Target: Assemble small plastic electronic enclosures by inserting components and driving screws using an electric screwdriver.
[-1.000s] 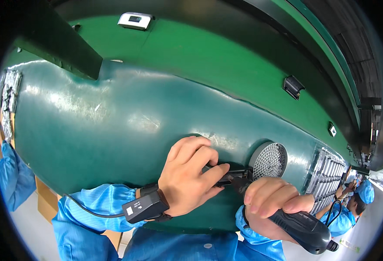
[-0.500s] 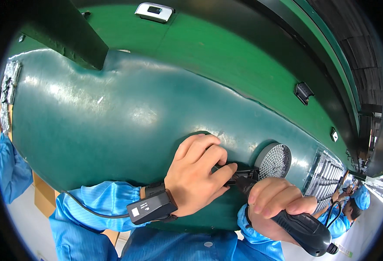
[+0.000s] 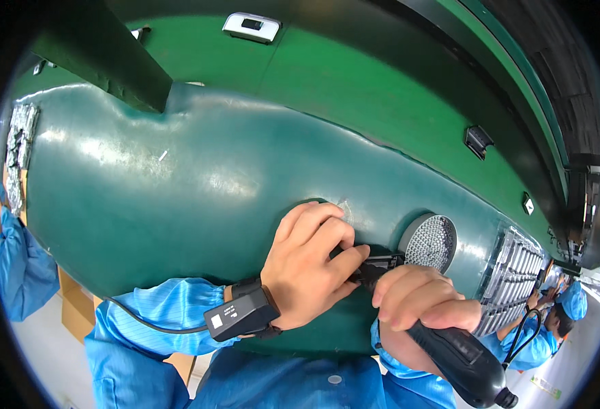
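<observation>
My right hand (image 3: 419, 300) is wrapped round a black electric screwdriver (image 3: 460, 361) with a cable at its rear end. The tool slants, its front end pointing toward my left fingers. My left hand (image 3: 307, 266) bends over a small black part (image 3: 385, 260) on the table, thumb and fingers closed on it; most of that part is hidden under the hand. Where the driver's tip meets the part, my fingers cover the contact. Just beyond the right hand stands a round grey dish (image 3: 407, 233) filled with many small metal pieces.
The green-covered table (image 3: 143, 218) has a raised edge along its far side. At the right lies a clear tray (image 3: 494, 290) with rows of dark parts. A dark post (image 3: 136, 75) rises at the far left. Co-workers in blue sit at the left and right (image 3: 538, 341).
My right hand and the screwdriver have moved a little left, closer to my left fingers. The left hand keeps its grip on the black part. The whole view has shifted slightly.
</observation>
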The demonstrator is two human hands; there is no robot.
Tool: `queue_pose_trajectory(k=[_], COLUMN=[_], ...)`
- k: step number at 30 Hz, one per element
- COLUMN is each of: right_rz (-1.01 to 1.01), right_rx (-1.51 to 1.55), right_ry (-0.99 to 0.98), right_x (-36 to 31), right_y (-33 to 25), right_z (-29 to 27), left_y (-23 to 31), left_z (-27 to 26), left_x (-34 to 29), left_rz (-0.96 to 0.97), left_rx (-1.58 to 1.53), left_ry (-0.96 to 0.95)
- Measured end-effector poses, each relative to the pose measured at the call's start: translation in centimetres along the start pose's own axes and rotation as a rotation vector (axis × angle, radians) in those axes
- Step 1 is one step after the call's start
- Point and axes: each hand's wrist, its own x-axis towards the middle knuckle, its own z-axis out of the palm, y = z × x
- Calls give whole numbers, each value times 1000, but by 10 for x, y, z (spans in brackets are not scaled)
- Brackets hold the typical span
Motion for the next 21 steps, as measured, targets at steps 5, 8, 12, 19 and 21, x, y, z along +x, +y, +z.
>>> queue_pose_trajectory(k=[5,8,12,19,21], right_rz=[-47,-26,-106,-80,-60], right_rx=[7,48,67,114,101], right_ry=[-7,45,109,199,202], right_x=[-2,-2,0,0,5], right_y=[7,-4,-41,-25,-25], right_z=[3,-6,-55,-83,-82], left_y=[-1,0,8,9,11], left_z=[3,-1,-3,-5,-5], left_x=[1,-3,-1,3,5], left_rz=[29,-3,5,-5,-13], left_rx=[53,63,86,135,150], left_ry=[11,-42,-61,-137,-139])
